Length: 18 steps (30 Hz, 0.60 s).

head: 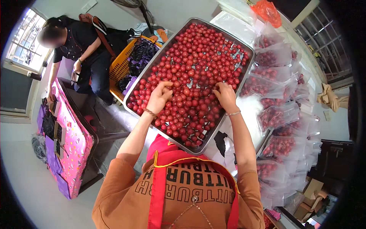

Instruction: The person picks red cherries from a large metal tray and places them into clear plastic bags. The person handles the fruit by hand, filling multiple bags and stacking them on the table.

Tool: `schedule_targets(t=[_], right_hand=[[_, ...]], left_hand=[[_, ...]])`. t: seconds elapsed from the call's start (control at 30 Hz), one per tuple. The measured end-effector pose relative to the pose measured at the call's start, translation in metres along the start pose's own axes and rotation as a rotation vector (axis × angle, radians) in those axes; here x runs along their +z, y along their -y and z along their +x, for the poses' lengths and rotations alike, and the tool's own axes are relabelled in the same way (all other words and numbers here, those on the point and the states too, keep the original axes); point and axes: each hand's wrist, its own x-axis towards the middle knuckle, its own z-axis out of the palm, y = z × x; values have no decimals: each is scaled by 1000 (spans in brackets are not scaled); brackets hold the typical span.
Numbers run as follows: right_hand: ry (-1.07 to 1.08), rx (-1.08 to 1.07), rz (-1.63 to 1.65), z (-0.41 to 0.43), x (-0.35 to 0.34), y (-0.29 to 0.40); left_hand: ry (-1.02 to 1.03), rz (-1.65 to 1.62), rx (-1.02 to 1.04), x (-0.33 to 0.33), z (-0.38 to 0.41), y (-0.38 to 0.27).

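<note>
A large rectangular metal tray (246, 71) lies before me, spread with many round red fruits (197, 51) that look like grapes or cherries. My left hand (160, 98) rests on the fruits at the tray's left side, its fingers curled. Whether any fruit is inside its fingers cannot be told. On the right side of the tray my right hand (225, 96) touches the fruits with bent fingers; what lies under the fingertips is hidden. Glimpses of the tray's shiny bottom show between the fruits.
Clear plastic bags of red fruits (278, 117) are piled along the white table at the right. A yellow plastic crate (121, 64) stands beyond the tray at the left. Another person (83, 54) sits at a table with a pink patterned cover (75, 134). An orange-red plastic bag (266, 13) lies at the back.
</note>
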Motion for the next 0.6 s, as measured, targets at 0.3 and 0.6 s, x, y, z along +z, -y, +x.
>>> schedule_targets(t=[0.3,0.6], right_hand=[[15,45,121,3,-12,-1],[40,30,240,1,9,76]], left_hand=[[179,1117,491,44,22,-4],[95,854,171,-22,5,-7]])
